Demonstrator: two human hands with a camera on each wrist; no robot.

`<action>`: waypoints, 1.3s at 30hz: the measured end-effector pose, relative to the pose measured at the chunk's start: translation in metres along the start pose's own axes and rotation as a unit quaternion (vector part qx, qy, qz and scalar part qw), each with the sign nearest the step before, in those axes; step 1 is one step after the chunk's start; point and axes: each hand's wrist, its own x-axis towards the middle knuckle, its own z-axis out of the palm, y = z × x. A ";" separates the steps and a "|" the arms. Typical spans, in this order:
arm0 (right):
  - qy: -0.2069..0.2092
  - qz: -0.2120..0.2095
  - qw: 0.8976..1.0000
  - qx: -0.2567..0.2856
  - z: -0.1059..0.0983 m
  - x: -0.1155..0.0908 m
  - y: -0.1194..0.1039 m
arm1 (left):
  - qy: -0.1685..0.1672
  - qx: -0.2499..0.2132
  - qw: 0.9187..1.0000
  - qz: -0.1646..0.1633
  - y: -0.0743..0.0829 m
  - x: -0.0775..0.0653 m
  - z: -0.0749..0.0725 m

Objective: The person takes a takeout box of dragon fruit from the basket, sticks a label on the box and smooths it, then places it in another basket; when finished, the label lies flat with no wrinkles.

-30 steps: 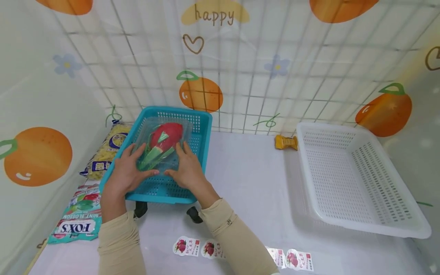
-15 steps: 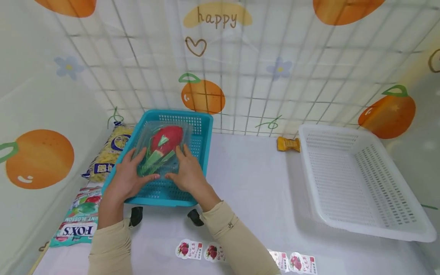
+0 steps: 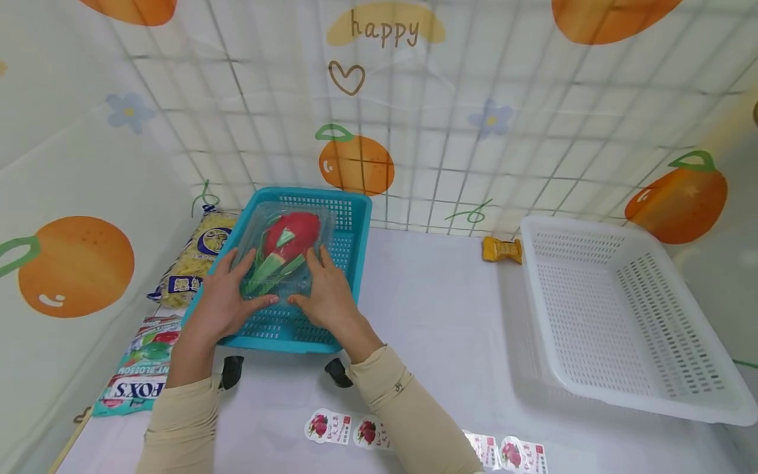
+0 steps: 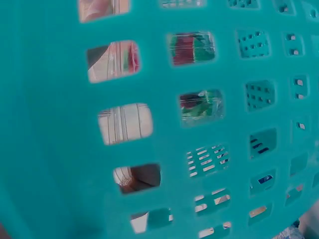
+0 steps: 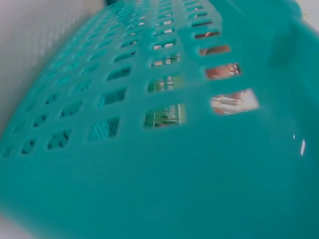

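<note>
In the head view a clear plastic fruit box lies in a teal basket. A dragon fruit, red with green scales, shows through the lid. My left hand grips the box's near left corner and my right hand its near right side. The thumbs point toward each other along the front edge. Pierced walls of the teal basket fill the left wrist view and the right wrist view, hiding most of both hands; bits of fruit and clear plastic show through the holes.
Left of the basket lie a yellow pasta-like bag and a Fox's candy bag. A white basket stands at right, beside a small yellow wrapped snack. Dragon-fruit stickers lie along the front. Black pieces sit near the wrists.
The view shifts slightly, and everything slides a little rightward in it. Both hands keep their places on the fruit box, which stays in the teal basket.
</note>
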 end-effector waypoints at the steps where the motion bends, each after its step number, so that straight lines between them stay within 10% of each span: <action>1: 0.000 0.000 1.000 0.000 0.000 0.000 0.000 | 0.002 0.000 1.000 0.000 0.000 0.000 0.000; 39: 0.029 -0.037 0.999 0.014 -0.037 -0.025 -0.010 | 0.072 -0.001 0.997 0.010 0.033 -0.023 -0.017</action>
